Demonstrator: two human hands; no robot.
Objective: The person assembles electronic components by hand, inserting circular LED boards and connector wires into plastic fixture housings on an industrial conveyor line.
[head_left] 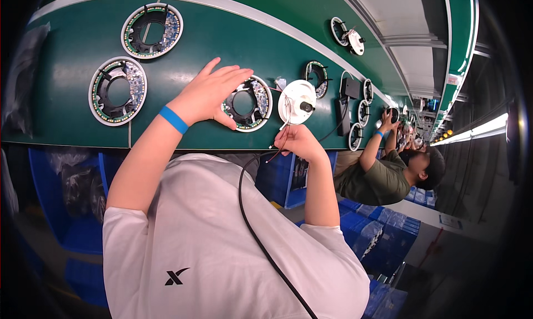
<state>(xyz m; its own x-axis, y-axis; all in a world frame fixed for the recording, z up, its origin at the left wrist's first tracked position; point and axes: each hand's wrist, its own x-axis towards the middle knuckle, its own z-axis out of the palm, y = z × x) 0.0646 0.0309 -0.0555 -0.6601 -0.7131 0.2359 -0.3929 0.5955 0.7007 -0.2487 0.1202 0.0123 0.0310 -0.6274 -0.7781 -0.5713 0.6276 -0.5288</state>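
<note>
My left hand (208, 94) spans a white-rimmed ring (261, 97) with a circuit board and black frame inside, thumb at its near edge and fingers over the far edge. To the right of this ring lies a round white disc (296, 105) with a black knob-like part. Thin wires (287, 111) run over the disc toward me. Close to the table edge, my right hand (300, 142) pinches these thin wires, their loose ends hanging below the fingers. A black cable (242, 202) passes behind the right hand and down across my shirt.
Two similar rings, an upper ring (151, 30) and a lower ring (117, 91), lie at left. Another ring (316, 79), a black box (350, 88) and several more rings sit rightward. A co-worker (383, 169) works farther right. Blue bins (72, 208) stand below the green table (183, 136).
</note>
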